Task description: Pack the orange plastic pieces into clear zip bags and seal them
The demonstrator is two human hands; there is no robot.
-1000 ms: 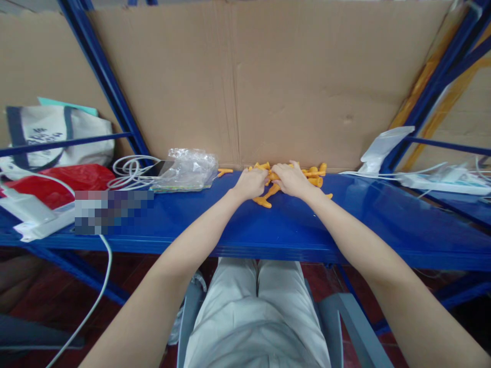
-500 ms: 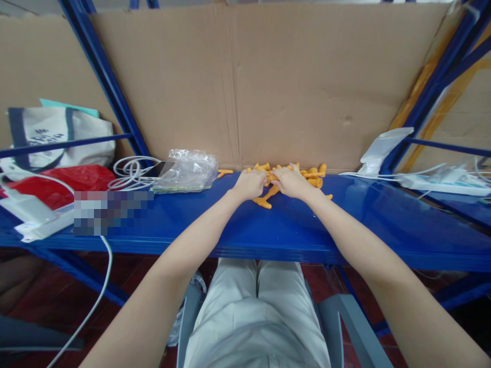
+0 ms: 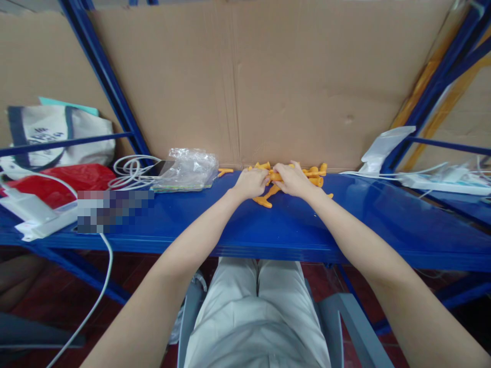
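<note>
Several small orange plastic parts [image 3: 315, 177] lie in a loose pile at the back of the blue shelf [image 3: 291, 230], against the cardboard wall. My left hand [image 3: 250, 183] and my right hand [image 3: 291, 180] meet over the pile, fingers curled and pinched together on an orange part [image 3: 274, 177] held between them. One long orange piece [image 3: 265, 198] lies on the shelf just under my hands. A single orange part [image 3: 224, 171] rests apart to the left.
A crumpled clear plastic bag [image 3: 190, 169] and a coiled white cable [image 3: 132, 168] sit left of the pile. Farther left are a red bag [image 3: 69, 179], a white tote [image 3: 53, 135] and a white charger [image 3: 28, 209]. White packaging and cables [image 3: 387, 148] lie at right.
Both hands stay over the orange pile; the fingers have shifted only slightly on the part between them.
</note>
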